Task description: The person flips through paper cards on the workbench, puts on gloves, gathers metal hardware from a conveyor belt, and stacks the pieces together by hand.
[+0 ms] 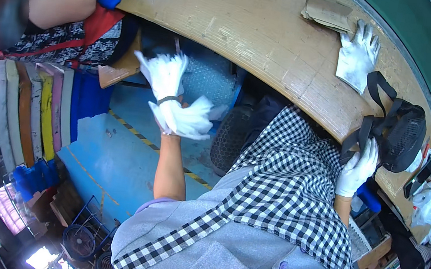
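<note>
Here, white bundle (167,73) in grip of left hand (163,125), right hand (358,169) by black bag (404,133), hold unclear.

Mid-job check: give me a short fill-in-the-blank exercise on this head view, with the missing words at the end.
1. The white bundle is at the end of the person's ____ forearm.
2. The black mesh item is nearest the person's ____ hand.
3. On the table, between the brown sheets and the black mesh item, lies a loose white ____.
4. The apron's checks are white and ____.

Missing words: left; right; glove; black.
</note>
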`<state>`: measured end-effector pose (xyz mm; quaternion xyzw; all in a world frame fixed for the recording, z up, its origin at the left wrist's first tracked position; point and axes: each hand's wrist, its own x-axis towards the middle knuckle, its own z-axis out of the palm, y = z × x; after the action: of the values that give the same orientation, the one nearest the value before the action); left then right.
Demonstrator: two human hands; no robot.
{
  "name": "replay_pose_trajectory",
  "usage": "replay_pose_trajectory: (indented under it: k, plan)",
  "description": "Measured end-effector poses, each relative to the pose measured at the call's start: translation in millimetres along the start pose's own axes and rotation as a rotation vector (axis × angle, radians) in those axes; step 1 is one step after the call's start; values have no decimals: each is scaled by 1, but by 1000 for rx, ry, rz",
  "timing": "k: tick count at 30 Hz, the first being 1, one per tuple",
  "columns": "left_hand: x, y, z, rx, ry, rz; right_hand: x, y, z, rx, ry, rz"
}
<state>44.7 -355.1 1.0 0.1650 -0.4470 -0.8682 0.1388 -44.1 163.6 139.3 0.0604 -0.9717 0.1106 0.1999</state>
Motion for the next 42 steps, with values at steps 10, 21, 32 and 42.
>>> replay_pose_trajectory:
  k: [10,21,32,42]
  plan:
    - [38,74,132,-121,-384,-313,8,-11,-3,89,-74,-4]
    - [64,30,273,-404,-588,-714,48,-58,-70,1128,-183,410]
    - [51,23,337,115,-492,-579,90,-107,-15,1528,-633,437]
    - [49,55,315,80,-178,-441,77,-148,25,1958,-902,715]
